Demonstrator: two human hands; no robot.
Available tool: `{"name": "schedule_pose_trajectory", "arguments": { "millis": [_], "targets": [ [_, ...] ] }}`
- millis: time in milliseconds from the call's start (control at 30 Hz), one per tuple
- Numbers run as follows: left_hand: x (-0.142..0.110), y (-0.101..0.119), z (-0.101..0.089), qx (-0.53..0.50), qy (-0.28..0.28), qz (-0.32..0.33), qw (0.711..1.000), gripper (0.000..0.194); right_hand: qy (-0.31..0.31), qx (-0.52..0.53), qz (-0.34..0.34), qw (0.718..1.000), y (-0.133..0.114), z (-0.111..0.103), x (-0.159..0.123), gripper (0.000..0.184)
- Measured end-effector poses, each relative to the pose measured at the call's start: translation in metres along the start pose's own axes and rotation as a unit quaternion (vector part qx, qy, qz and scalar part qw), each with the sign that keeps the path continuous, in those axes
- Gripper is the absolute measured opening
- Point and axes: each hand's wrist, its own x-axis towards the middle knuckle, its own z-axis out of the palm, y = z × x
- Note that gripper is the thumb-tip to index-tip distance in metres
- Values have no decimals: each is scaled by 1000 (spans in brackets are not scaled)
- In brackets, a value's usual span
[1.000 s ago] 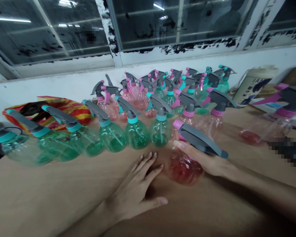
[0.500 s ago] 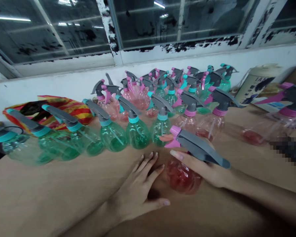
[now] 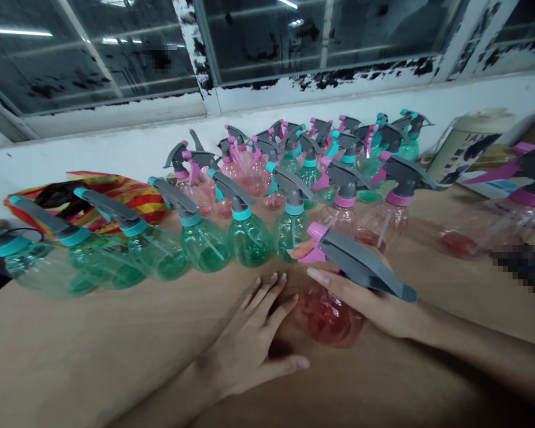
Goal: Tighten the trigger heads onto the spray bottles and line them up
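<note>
The unit in hand is a pink plastic trigger spray bottle [image 3: 327, 315], its body down on the tan tabletop [image 3: 116, 362] and its grey sprayer head [image 3: 361, 264] angled up to the right. The right hand [image 3: 374, 303] is clamped on it, with the fingers [image 3: 334, 284] wrapped under the head and one fingertip showing behind the pink trigger (a firm hold at the head keeps the sprayer steady against the bottle). The left hand [image 3: 249, 342] lies open and flat just left of the bottle, apparently not touching it. A row of green spray bottles [image 3: 249, 241] stands just beyond the held bottle, with a striped bag [image 3: 125, 202] well to its left.
</note>
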Motion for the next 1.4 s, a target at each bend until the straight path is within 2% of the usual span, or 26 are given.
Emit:
{"name": "schedule_pose_trajectory", "arguments": {
  "millis": [167,300,467,667,867,1033,1400],
  "targets": [
    [1,3,-5,-1,3,-4,1000,83,1,-13,-9,1000,-3,-1,3,8],
    [2,3,-5,-2,-11,-8,1000,84,15,-20,-1,1000,-2,1,2,20],
    [2,2,-1,5,-10,-2,1000,84,42,-27,21,999,-3,3,0,24],
    [2,3,-3,5,-12,-3,1000,84,23,1,13,1000,-3,0,2,7],
    [3,3,-4,1,-7,-1,1000,82,29,5,36,999,3,1,3,14],
    [3,2,-3,3,-4,3,1000,82,44,-24,32,998,2,2,2,6],
    [1,0,2,8,25,13,1000,72,41,-39,30,998,3,2,0,11]
  ]
}}
